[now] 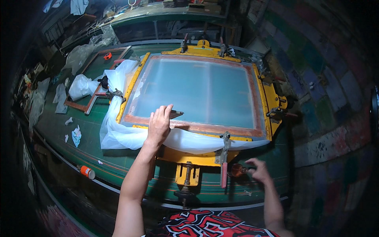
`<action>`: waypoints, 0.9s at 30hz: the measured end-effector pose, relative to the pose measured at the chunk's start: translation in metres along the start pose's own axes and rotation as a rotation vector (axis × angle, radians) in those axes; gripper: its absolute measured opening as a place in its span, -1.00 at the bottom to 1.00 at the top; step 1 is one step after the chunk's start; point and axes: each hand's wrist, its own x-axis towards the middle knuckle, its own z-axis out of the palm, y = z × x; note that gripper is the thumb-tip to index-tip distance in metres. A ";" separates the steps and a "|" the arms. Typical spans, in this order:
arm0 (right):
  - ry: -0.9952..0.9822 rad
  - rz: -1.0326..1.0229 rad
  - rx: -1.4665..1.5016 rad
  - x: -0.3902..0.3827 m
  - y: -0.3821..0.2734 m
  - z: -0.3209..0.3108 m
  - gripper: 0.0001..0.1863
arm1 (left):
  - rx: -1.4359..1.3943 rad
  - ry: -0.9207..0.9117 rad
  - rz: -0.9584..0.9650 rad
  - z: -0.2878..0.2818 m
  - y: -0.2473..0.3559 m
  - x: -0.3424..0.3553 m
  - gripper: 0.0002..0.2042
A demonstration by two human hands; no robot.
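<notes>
My left hand (159, 124) is closed on a dark, flat, narrow-edged tool (176, 114), held over the near edge of a stretched mesh screen (189, 91); its exact kind is hard to make out. The screen looks pale blue and translucent, with reddish-brown borders, and sits clamped in a yellow metal frame (270, 112). At the near right, my right hand (259, 170) has its fingers apart beside the narrow end of an amber, see-through bottle (238, 170). I cannot tell whether it touches the bottle. White translucent sheeting (189, 141) bunches along the frame's near and left edges.
A red-handled clamp (224, 173) stands up between the screen and the bottle. On the green table (130, 170) lie an orange can (87, 172), crumpled scraps (76, 136) and an empty frame (81, 106) with an orange tape measure (107, 56). More clamps stick up at the far edge.
</notes>
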 end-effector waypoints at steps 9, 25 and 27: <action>0.100 -0.750 -0.226 0.157 -0.172 -0.021 -0.76 | -0.250 0.075 0.074 -0.003 -0.022 0.004 -0.48; -0.314 -0.802 -0.290 0.300 -0.290 0.129 -0.75 | -0.478 0.234 -0.174 -0.028 -0.054 -0.026 -0.57; -0.276 -0.767 -0.322 0.311 -0.283 0.140 -0.78 | -0.499 0.266 -0.287 -0.037 -0.044 -0.041 -0.70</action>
